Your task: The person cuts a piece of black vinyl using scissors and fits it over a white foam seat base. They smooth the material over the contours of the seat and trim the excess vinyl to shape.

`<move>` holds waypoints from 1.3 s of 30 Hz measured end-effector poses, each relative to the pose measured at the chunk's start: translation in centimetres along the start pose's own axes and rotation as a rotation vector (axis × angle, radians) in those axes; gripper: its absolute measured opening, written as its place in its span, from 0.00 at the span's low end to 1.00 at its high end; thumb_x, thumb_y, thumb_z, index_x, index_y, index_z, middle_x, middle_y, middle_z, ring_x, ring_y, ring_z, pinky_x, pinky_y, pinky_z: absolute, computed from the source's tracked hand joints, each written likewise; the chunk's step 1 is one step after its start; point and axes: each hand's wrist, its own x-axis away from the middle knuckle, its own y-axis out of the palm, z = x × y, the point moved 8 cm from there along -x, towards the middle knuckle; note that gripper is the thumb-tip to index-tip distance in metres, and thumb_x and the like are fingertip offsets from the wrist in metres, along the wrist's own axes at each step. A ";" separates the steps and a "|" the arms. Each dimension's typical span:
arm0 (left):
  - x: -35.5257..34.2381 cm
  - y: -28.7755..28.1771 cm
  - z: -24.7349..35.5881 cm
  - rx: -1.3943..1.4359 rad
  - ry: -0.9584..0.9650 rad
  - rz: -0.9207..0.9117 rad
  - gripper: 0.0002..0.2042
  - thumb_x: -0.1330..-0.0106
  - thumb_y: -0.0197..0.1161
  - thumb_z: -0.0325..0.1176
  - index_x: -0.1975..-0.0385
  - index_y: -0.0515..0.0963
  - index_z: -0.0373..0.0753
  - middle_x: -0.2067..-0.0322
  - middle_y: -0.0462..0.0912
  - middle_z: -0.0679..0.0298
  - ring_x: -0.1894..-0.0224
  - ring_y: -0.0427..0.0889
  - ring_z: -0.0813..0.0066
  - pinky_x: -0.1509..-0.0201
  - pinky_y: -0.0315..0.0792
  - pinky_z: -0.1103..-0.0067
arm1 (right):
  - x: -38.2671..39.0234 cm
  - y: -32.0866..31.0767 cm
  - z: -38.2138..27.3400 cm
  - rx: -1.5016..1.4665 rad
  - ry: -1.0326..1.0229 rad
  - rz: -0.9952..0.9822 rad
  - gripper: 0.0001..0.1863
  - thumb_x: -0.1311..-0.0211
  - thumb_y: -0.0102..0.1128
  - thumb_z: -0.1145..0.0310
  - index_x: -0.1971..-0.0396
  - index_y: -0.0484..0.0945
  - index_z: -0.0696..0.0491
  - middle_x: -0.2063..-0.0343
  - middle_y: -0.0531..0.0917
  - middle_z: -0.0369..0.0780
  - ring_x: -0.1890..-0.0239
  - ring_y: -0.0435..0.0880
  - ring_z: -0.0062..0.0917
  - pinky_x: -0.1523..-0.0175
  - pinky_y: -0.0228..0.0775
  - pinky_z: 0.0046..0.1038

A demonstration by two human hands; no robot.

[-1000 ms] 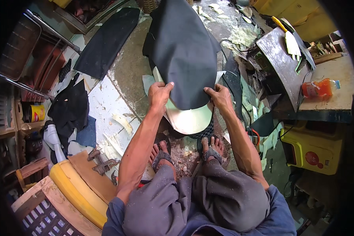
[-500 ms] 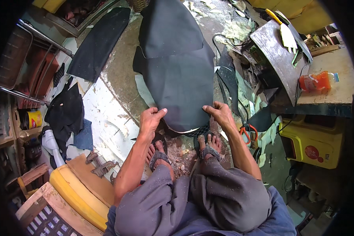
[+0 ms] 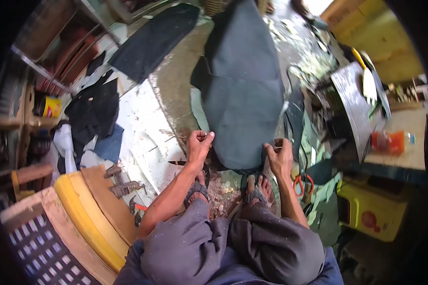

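Before me stands a long, dark seat with a black vinyl seat cover (image 3: pixel 242 109) over it, rounded at the near end and crossed by a seam farther up. My left hand (image 3: pixel 199 149) pinches the cover's left edge near that end, thumb against the fingers. At the opposite edge my right hand (image 3: pixel 280 156) is closed, its thumb on the vinyl and its fingers bent at the side. The near end lies just above my feet; its underside is hidden. A pale green flap (image 3: pixel 198 108) sticks out along the left side.
Orange-handled scissors (image 3: pixel 303 185) lie right of my right forearm. A loose black sheet (image 3: pixel 154 40) rests at the far left, black scraps (image 3: pixel 92 109) nearer. An orange bottle (image 3: pixel 390 142) lies on a wooden bench (image 3: pixel 413 128) above a yellow case (image 3: pixel 373 211). A metal clamp (image 3: pixel 121 183) sits left.
The view has swung, so the seat now appears farther right. Both hands stay at the cover's near edges, the right one now lower against the side. The pale rim at the near end no longer shows.
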 end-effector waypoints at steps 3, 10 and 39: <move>-1.1 -2.3 -1.7 0.140 -0.055 0.192 0.17 0.32 0.69 0.41 0.56 0.73 0.33 0.68 0.75 0.67 0.69 0.74 0.80 0.68 0.71 0.79 | -0.4 1.0 -6.0 0.071 -0.262 -0.001 0.22 0.38 0.69 0.64 0.48 0.76 0.57 0.47 0.77 0.51 0.48 0.79 0.46 0.44 0.73 0.41; -5.7 -1.5 -1.7 0.358 -0.034 0.220 0.22 0.35 0.70 0.39 0.48 0.75 0.31 0.57 0.81 0.58 0.53 0.78 0.71 0.47 0.72 0.73 | -2.6 8.7 -18.5 0.247 -0.884 -0.182 0.29 0.34 0.64 0.63 0.35 0.72 0.53 0.34 0.72 0.51 0.31 0.69 0.47 0.30 0.62 0.45; -14.2 2.5 2.3 0.324 0.049 -0.085 0.26 0.33 0.58 0.29 0.33 0.70 0.32 0.70 0.82 0.60 0.75 0.79 0.75 0.71 0.76 0.76 | -6.6 14.1 -21.9 0.783 -0.917 -0.211 0.27 0.30 0.59 0.52 0.32 0.73 0.34 0.27 0.64 0.45 0.26 0.62 0.47 0.35 0.61 0.54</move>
